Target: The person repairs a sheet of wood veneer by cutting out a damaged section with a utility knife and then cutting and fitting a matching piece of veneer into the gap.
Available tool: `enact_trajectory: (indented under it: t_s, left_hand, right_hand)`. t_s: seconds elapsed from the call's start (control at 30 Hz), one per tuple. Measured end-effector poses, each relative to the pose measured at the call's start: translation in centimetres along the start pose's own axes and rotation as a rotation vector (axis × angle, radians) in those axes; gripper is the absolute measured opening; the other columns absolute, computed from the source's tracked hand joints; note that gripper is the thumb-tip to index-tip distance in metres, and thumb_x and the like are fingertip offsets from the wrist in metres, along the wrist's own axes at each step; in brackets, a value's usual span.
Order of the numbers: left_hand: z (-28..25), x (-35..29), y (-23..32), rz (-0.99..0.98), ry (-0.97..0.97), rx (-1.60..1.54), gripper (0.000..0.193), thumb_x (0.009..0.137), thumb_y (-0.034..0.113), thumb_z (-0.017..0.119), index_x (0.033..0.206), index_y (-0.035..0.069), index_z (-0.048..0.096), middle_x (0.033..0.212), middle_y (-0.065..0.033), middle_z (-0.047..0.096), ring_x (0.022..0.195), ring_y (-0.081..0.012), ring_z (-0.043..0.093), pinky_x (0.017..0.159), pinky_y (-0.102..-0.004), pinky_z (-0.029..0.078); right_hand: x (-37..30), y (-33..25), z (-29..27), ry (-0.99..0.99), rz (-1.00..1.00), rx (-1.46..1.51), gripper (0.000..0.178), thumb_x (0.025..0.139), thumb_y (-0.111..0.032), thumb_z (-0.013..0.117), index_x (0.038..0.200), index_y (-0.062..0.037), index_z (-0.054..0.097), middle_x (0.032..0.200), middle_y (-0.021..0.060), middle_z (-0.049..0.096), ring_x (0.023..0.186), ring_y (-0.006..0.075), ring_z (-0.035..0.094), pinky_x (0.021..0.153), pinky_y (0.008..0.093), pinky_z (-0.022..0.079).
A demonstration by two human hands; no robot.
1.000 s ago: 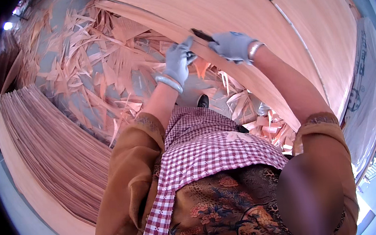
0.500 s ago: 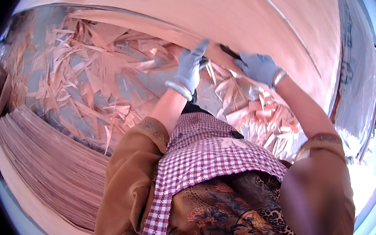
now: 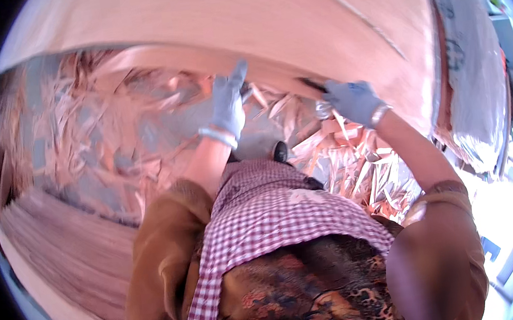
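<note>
My right hand, in a pale grey glove, is closed around a dark, slim tool, apparently a knife. The tool's tip lies at the near edge of a large, thin wood veneer sheet. To its left, my left hand, also gloved, is at the same edge with one finger stretched out toward the sheet. A small dark patch shows beside its palm, too blurred to name. A narrow veneer strip curves along the edge, left of that hand.
Torn veneer scraps litter the floor below the edge. A tall stack of veneer sheets stands at the lower left. A thin pale rod or strip lies across the sheet. Plastic-wrapped goods stand at the right. My dark shoe shows below.
My left hand has moved left along the edge, widening the gap between my hands. My right hand still holds the dark tool at the edge. The whole view has shifted, and my shoe now shows.
</note>
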State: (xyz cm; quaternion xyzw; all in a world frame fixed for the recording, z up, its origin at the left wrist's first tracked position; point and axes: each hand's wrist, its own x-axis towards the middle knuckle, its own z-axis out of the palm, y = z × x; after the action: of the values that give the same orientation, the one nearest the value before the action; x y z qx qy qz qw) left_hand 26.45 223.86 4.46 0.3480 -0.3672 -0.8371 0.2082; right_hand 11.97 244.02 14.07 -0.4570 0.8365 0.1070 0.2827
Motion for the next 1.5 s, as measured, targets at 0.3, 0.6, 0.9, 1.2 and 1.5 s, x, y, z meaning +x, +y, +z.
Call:
enact_trajectory:
  t_s: [0.3,0.6,0.9,1.2,1.5]
  left_hand:
    - [4.4,-1.1,-4.4,-0.051,0.077,0.089,0.025,0.085,0.016,0.066,0.107,0.014,0.056,0.097,0.0002,0.062,0.081,-0.0115,0.061,0.069,-0.0271,0.050]
    - [4.8,-1.5,-4.3,0.053,0.156,0.105,0.031,0.081,0.014,0.070,0.108,0.013,0.054,0.098,-0.0008,0.062,0.080,-0.0137,0.061,0.068,-0.0306,0.053]
    - [4.4,-1.6,-5.2,0.067,0.203,0.198,0.026,0.079,0.014,0.072,0.100,0.015,0.056,0.081,0.0039,0.061,0.063,-0.0076,0.056,0.055,-0.0238,0.048]
    - [0.8,-5.2,-8.4,0.216,0.021,1.096,0.011,0.089,0.025,0.053,0.084,0.016,0.056,0.064,0.0067,0.041,0.059,-0.0064,0.038,0.052,-0.0244,0.035]
    - [-24.6,-17.7,-12.1,-0.399,0.683,1.501,0.048,0.082,0.039,0.054,0.108,-0.002,0.056,0.100,-0.0191,0.062,0.093,-0.0297,0.060,0.076,-0.0405,0.047]
  right_hand:
    - [-2.3,4.5,1.4,0.089,-0.070,-0.042,0.017,0.086,-0.021,0.050,0.093,-0.0086,0.060,0.081,0.0113,0.067,0.075,0.0273,0.066,0.062,0.0390,0.050]
    - [-13.0,15.8,7.4,0.003,0.121,-0.073,0.019,0.088,-0.027,0.050,0.097,-0.0116,0.054,0.082,0.0121,0.067,0.078,0.0283,0.066,0.066,0.0414,0.048]
    - [-22.2,26.2,12.6,0.063,0.248,-0.163,0.020,0.089,-0.030,0.050,0.096,-0.0125,0.056,0.081,0.0133,0.066,0.077,0.0335,0.063,0.071,0.0437,0.044]
    - [-38.4,36.4,18.9,0.338,0.712,0.199,0.017,0.090,-0.019,0.050,0.098,-0.0092,0.062,0.080,0.0175,0.062,0.071,0.0353,0.060,0.063,0.0416,0.046]
    - [-19.1,15.6,13.1,0.714,-0.026,0.566,0.009,0.080,-0.010,0.062,0.078,-0.0044,0.055,0.070,0.0181,0.056,0.067,0.0345,0.057,0.058,0.0417,0.044]
